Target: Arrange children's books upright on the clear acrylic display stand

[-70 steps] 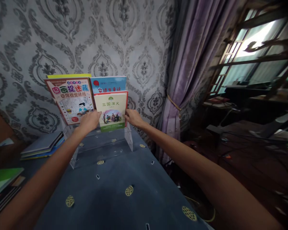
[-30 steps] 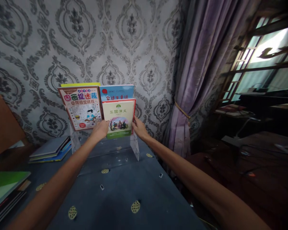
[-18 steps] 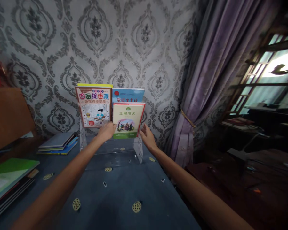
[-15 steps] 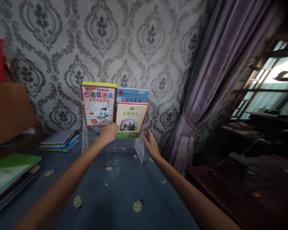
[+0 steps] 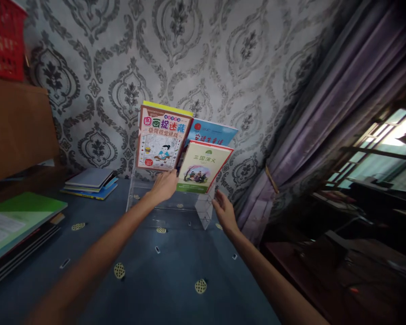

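Observation:
A clear acrylic book stand (image 5: 203, 210) on the dark blue tablecloth holds several upright books. At the left is a brown-bordered picture book (image 5: 162, 142), with a yellow edge showing behind it. A cream and green storybook (image 5: 205, 167) stands at the right, in front of a blue book (image 5: 213, 132). My left hand (image 5: 165, 185) is at the storybook's lower left corner, fingers curled together. Its fingertips are partly hidden, so a grip cannot be confirmed. My right hand (image 5: 224, 210) is beside the stand's right side, thumb and fingers apart, holding nothing.
Thin books (image 5: 91, 183) lie stacked left of the stand. Nearer is a pile topped by a green-and-white book (image 5: 27, 219). A red basket (image 5: 5, 43) sits on a brown box (image 5: 20, 131) at far left. Patterned wall behind; a purple curtain (image 5: 291, 131) hangs right.
The view has shifted and tilted, so the stand and books appear farther right and slanted. Both hands keep about the same places beside the storybook and the stand.

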A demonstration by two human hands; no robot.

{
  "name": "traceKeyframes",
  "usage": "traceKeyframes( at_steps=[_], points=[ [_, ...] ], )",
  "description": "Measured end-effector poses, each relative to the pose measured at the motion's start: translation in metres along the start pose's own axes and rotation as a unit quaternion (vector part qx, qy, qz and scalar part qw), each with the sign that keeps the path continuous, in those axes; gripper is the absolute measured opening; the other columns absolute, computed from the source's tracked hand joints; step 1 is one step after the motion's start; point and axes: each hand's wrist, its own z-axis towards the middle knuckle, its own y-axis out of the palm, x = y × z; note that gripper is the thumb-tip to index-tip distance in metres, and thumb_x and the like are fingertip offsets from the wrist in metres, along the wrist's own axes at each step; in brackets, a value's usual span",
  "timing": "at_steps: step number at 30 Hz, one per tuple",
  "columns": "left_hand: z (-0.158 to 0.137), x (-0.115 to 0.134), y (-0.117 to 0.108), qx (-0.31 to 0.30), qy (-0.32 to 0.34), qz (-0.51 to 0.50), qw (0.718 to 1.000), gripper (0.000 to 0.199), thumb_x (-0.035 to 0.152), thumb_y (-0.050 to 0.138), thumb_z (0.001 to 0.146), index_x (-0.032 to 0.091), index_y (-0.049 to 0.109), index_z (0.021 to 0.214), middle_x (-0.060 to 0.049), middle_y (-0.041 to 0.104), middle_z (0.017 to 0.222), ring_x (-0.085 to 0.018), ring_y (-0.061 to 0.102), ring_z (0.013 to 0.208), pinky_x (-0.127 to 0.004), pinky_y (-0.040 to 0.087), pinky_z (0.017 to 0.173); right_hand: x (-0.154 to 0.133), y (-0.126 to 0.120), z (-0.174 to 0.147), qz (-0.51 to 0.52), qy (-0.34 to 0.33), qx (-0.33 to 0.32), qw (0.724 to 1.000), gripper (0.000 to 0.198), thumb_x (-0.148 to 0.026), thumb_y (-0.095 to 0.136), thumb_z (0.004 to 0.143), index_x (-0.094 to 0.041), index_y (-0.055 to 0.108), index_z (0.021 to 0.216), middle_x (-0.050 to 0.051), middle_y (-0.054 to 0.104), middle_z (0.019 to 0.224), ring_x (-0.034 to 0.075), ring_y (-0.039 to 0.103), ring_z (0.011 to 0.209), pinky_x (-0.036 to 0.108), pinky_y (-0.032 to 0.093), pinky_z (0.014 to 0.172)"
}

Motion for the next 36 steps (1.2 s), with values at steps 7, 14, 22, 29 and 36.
traceKeyframes(
  at_steps=[7,14,22,29,36],
  points=[
    [0.012,0.009,0.013,0.036,0.016,-0.128,0.991,0.061,0.018,0.037,0.099,0.008,0.023,0.157,-0.023,0.057,0.145,-0.028,0.059,0.131,-0.04,0.045,0.108,-0.043,0.01,0.074,0.121,0.02,0.041,0.992,0.07,-0.046,0.071,0.069,-0.021,0.057,0.133,0.015,0.057,0.147,0.032,0.053,0.137,0.052,0.041,0.116],
    [0.016,0.011,0.016,0.037,0.031,-0.171,0.984,0.06,0.015,0.036,0.098,0.005,0.025,0.156,-0.027,0.055,0.145,-0.032,0.055,0.135,-0.045,0.046,0.11,-0.054,0.015,0.084,0.153,-0.026,0.012,0.988,0.047,-0.032,0.071,0.068,-0.02,0.067,0.113,0.011,0.072,0.125,0.029,0.064,0.121,0.048,0.046,0.11],
    [0.016,0.01,0.016,0.049,0.025,-0.195,0.979,0.057,0.016,0.037,0.097,0.012,0.031,0.154,-0.022,0.057,0.144,-0.03,0.054,0.136,-0.046,0.044,0.112,-0.057,0.016,0.1,0.191,-0.003,0.036,0.981,0.038,-0.027,0.076,0.065,-0.023,0.07,0.102,0.002,0.076,0.103,0.024,0.069,0.099,0.042,0.052,0.096],
    [0.017,0.013,0.014,0.039,0.02,-0.188,0.981,0.057,0.015,0.042,0.095,0.004,0.034,0.151,-0.027,0.059,0.14,-0.033,0.061,0.127,-0.046,0.047,0.106,-0.061,0.016,0.096,0.198,0.001,0.042,0.979,0.036,-0.022,0.075,0.061,-0.023,0.07,0.097,0.001,0.076,0.097,0.023,0.068,0.095,0.039,0.053,0.09],
    [0.021,0.015,0.03,0.087,0.004,-0.261,0.961,0.064,0.017,0.05,0.09,0.009,0.035,0.152,-0.022,0.052,0.151,-0.032,0.053,0.138,-0.045,0.042,0.114,-0.063,0.017,0.091,0.189,-0.008,0.042,0.981,0.035,-0.024,0.071,0.064,-0.022,0.071,0.099,0.002,0.077,0.099,0.024,0.068,0.095,0.038,0.053,0.087]
  ],
)
